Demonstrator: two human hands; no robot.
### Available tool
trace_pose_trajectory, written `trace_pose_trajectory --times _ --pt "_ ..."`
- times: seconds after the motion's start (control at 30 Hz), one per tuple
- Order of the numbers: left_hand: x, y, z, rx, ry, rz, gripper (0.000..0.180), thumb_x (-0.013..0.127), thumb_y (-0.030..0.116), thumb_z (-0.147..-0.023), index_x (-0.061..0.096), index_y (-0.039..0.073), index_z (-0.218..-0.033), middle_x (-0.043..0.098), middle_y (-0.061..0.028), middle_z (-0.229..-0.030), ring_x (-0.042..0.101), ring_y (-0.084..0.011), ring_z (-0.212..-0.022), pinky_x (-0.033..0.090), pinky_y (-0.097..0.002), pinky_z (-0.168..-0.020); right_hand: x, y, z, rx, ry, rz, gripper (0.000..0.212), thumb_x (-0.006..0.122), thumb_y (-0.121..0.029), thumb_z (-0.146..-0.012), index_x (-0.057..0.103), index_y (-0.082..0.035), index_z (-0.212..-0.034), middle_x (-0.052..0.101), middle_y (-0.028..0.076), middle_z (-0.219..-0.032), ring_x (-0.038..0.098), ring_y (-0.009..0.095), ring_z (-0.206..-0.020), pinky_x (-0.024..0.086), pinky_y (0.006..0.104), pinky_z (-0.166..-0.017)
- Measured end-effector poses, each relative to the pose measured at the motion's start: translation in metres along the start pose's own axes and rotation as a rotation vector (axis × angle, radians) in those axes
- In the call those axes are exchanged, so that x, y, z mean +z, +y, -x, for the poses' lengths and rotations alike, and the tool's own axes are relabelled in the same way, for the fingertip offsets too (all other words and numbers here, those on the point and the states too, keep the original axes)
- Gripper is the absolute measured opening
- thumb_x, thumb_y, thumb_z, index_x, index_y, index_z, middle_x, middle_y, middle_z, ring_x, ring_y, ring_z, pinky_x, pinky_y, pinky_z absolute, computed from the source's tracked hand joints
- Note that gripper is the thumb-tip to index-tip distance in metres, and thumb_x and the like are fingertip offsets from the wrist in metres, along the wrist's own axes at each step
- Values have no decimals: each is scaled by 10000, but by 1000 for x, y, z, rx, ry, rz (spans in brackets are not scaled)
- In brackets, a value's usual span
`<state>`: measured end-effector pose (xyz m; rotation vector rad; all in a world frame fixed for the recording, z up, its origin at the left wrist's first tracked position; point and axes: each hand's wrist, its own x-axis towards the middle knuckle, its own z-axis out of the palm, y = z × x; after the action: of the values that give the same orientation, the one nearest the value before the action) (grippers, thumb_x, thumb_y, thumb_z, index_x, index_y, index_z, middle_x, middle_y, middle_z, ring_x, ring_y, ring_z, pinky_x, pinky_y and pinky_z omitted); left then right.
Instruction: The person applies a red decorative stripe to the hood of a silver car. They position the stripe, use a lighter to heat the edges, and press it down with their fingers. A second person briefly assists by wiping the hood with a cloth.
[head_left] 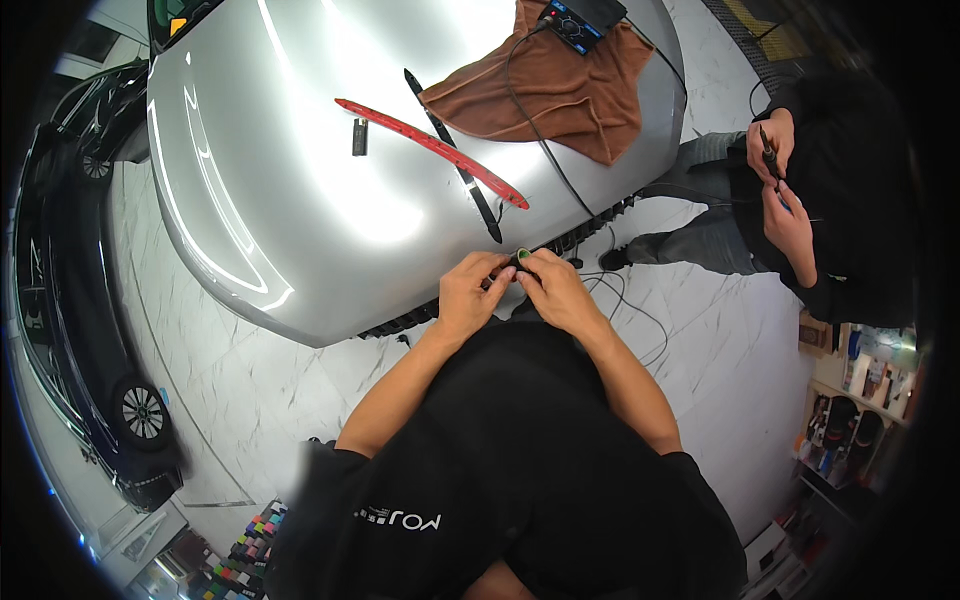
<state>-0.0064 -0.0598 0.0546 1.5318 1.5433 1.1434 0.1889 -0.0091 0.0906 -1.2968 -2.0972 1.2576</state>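
In front of my chest, at the edge of the silver car hood [300, 150], my left hand [466, 300] and my right hand [558, 292] meet with fingertips pinched together. Between them is a small dark piece with a green round rim [524, 254], perhaps a tape roll; my fingers hide most of it. Just beyond, a slim curved red strip [440, 149] lies across a slim black strip [485, 208] on the hood. A small black lighter-shaped object [360, 138] rests left of them.
A brown cloth [590, 100] drapes over the hood, bearing a blue-and-black control box [573, 25] with a cable. At the right, another person [840, 190] holds a dark pen-like tool [769, 155]. Cables [640, 310] lie on the floor. A dark car [80, 300] stands left.
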Motion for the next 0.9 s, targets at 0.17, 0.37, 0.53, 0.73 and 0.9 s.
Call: trace_pose_trajectory --times 0.17,0.37,0.53,0.73,0.9 --pt "7 -4 1 -10 37 -29 186 826 124 -992 801 17 -1143 776 -137 -1067 761 -259 -772 603 -361 -670 3 6 -3 -55 3 16 191 684 -94 -1038 717 59 -1147 700 234 -1096 673 472 -1041 543 520 -905" --pt "4 -8 -1 10 -37 -152 142 772 118 -1015 698 22 -1087 715 -158 -1026 738 -357 -799 586 -443 -705 3 1 -4 4 -23 25 177 699 -66 -1019 724 56 -1145 710 234 -1077 683 474 -1022 546 515 -897" --pt "3 -14 -6 -47 -145 -128 152 707 118 -1051 605 19 -1104 673 -170 -994 698 -370 -827 563 -461 -752 5 2 -2 47 8 -65 218 734 -78 -999 728 64 -1165 723 220 -1040 703 438 -929 562 476 -830" --pt "4 -14 -12 -222 -161 140 134 639 126 -1098 576 11 -1069 600 -132 -919 572 -239 -754 500 -392 -713 9 -1 -12 131 97 -158 258 743 -89 -993 745 66 -1200 733 201 -1032 714 377 -869 562 443 -796" --pt "11 -23 -21 -217 -124 141 141 636 133 -1105 587 5 -1074 572 -101 -890 548 -186 -756 483 -356 -714 17 8 -24 65 156 -66 273 726 -118 -1010 759 56 -1218 737 203 -1030 709 367 -859 559 424 -790"
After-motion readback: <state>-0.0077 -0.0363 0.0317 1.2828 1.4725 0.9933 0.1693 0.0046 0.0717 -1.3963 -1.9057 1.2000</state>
